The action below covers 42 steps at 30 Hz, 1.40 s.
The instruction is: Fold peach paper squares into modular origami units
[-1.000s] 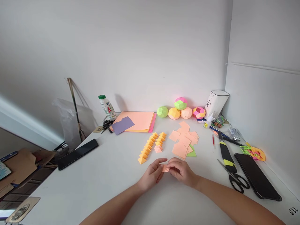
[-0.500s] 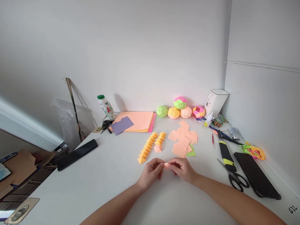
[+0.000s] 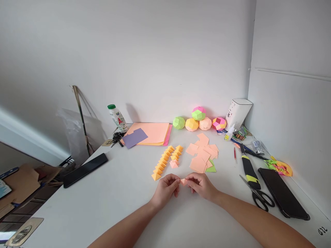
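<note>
A small folded peach paper piece (image 3: pixel 183 182) is pinched between my left hand (image 3: pixel 167 188) and my right hand (image 3: pixel 202 186), low in the middle of the view. Both hands have their fingers closed at its two sides. Just beyond my left hand, folded orange paper pieces (image 3: pixel 161 162) stand in a long row, and a shorter row (image 3: pixel 177 153) ends in a peach folded piece (image 3: pixel 174 164). Loose peach paper squares (image 3: pixel 200 162) lie overlapped beyond my right hand, partly over a green sheet (image 3: pixel 211 166).
Paper balls (image 3: pixel 191 124) sit along the wall. Large paper sheets (image 3: pixel 152 132), a purple sheet (image 3: pixel 134 138) and a bottle (image 3: pixel 117 119) are at the back left. Scissors (image 3: pixel 261 198), a cutter (image 3: pixel 249 170) and a black phone (image 3: pixel 283 193) lie at the right; another dark device (image 3: pixel 85 170) is left.
</note>
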Available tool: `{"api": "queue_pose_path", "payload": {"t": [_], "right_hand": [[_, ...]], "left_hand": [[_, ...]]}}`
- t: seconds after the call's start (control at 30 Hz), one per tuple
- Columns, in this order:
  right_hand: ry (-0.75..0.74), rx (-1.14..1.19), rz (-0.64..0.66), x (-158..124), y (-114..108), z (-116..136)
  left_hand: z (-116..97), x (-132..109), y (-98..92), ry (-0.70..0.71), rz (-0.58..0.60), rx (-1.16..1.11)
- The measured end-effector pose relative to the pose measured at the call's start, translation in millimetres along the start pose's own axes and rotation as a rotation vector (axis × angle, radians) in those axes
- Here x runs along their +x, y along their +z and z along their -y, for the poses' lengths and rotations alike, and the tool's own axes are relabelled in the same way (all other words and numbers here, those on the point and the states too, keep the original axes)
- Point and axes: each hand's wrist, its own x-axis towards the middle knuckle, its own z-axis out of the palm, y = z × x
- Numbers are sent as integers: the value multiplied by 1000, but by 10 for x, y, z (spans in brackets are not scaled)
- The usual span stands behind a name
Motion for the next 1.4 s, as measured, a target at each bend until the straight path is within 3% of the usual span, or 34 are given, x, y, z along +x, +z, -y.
{"api": "queue_pose_path", "payload": {"t": [0.37, 0.53, 0.73, 0.8, 0.9, 1.03, 1.17, 1.4], "right_hand": [[26, -14, -45, 7, 11, -22], [-30, -66, -121, 26, 22, -18], [93, -17, -170, 33, 16, -24], [129, -8, -168, 68, 37, -4], [145, -62, -155, 181, 117, 36], [179, -139, -150, 412, 260, 43], [208, -215, -197, 610, 329, -14], [217, -246, -209, 677, 348, -27]], "left_hand": [[-21, -65, 29, 62, -64, 96], [0, -175, 37, 314, -52, 441], [24, -277, 27, 641, -157, 764], [11, -303, 47, 740, -18, 868], [-4, -345, 96, 781, 350, 962], [-10, -376, 108, 784, 599, 1114], [-34, -362, 52, 744, 701, 1204], [-51, -367, 28, 733, 693, 1215]]}}
